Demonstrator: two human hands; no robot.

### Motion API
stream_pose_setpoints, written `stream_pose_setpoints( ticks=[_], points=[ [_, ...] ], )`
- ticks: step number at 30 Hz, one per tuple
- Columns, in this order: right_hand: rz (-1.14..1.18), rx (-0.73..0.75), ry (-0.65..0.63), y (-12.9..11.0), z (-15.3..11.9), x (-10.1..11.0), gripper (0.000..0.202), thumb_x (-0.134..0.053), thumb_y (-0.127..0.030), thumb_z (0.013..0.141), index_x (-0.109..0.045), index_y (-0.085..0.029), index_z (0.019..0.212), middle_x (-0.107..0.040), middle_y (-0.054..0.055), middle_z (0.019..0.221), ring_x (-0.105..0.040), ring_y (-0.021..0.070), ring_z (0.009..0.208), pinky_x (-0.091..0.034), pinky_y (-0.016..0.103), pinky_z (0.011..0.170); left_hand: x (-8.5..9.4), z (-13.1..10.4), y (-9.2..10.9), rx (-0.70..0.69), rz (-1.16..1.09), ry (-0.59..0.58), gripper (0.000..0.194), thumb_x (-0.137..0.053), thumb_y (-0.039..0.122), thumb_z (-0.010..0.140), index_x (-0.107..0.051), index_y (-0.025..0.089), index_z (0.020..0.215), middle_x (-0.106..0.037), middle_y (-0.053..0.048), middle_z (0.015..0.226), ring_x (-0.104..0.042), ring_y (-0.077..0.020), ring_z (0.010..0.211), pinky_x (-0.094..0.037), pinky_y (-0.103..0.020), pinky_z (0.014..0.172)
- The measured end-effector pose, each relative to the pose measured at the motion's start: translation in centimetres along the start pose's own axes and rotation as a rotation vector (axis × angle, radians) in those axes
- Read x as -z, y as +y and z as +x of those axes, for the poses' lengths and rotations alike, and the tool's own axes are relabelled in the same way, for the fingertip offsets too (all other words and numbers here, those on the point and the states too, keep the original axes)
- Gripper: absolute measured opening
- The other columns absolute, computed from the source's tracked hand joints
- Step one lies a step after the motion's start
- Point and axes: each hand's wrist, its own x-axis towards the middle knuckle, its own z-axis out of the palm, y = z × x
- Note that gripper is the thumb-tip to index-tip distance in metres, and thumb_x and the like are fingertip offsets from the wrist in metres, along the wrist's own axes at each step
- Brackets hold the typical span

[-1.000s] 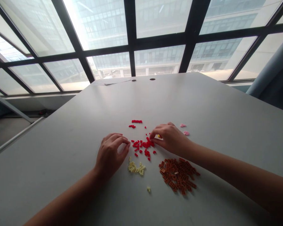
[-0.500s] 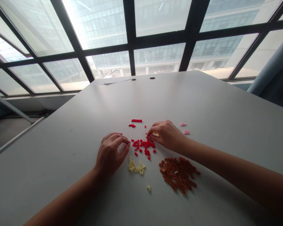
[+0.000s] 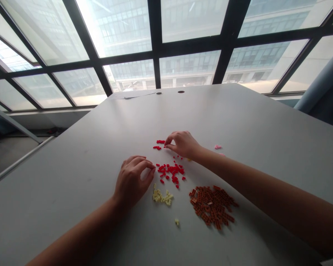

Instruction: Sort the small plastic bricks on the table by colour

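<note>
Our right hand (image 3: 183,144) pinches fingertips together at the short row of red bricks (image 3: 160,142), far of the red brick pile (image 3: 172,172). Our left hand (image 3: 133,179) rests curled, empty, just left of that pile.

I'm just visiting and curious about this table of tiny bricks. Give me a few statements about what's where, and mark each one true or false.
1. The right hand reaches to the small row of red bricks at the far side of the piles. True.
2. The brown pile is the largest heap on the table. True.
3. The left hand rests on the brown pile. False: it rests on the bare table, left of the loose red bricks, apart from the brown pile.
4. The yellow bricks lie farther from the person than the red ones. False: they lie nearer.
5. A few pink bricks lie right of the right hand. True.
</note>
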Motion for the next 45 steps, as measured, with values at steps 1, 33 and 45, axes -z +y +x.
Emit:
stream_pose_setpoints(
  ticks=[1, 33, 45],
  points=[
    [-0.008, 0.003, -0.007, -0.1, 0.3, -0.2, 0.011, -0.064, -0.024, 0.083, -0.074, -0.023, 0.087, -0.073, 0.004, 0.097, -0.064, 0.0195, 0.091, -0.040, 0.033, 0.083, 0.0, 0.0, 0.0, 0.000, 0.001, -0.002, 0.010, -0.058, 0.021, 0.083, -0.066, 0.022, 0.078, -0.071, -0.003, 0.086, -0.063, -0.0228, 0.096, -0.046, -0.040, 0.088],
    [-0.077, 0.044, 0.021, -0.1, -0.1, -0.2, 0.014, -0.063, -0.022, 0.085, -0.075, -0.025, 0.093, -0.073, 0.004, 0.099, -0.064, 0.0193, 0.092, -0.034, 0.034, 0.085, 0.0, 0.0, -0.2, -0.022, 0.012, 0.024, 0.009, -0.058, 0.021, 0.083, -0.066, 0.022, 0.079, -0.071, -0.003, 0.085, -0.063, -0.0232, 0.095, -0.045, -0.041, 0.088],
    [-0.004, 0.048, 0.007, -0.5, -0.3, -0.5, 0.015, -0.062, -0.024, 0.085, -0.074, -0.025, 0.094, -0.073, 0.003, 0.101, -0.063, 0.0190, 0.094, -0.035, 0.033, 0.085, 0.0, 0.1, -0.1, -0.017, 0.014, 0.015, 0.010, -0.058, 0.022, 0.083, -0.066, 0.022, 0.078, -0.071, -0.003, 0.085, -0.063, -0.0239, 0.095, -0.046, -0.042, 0.087]
  ],
)
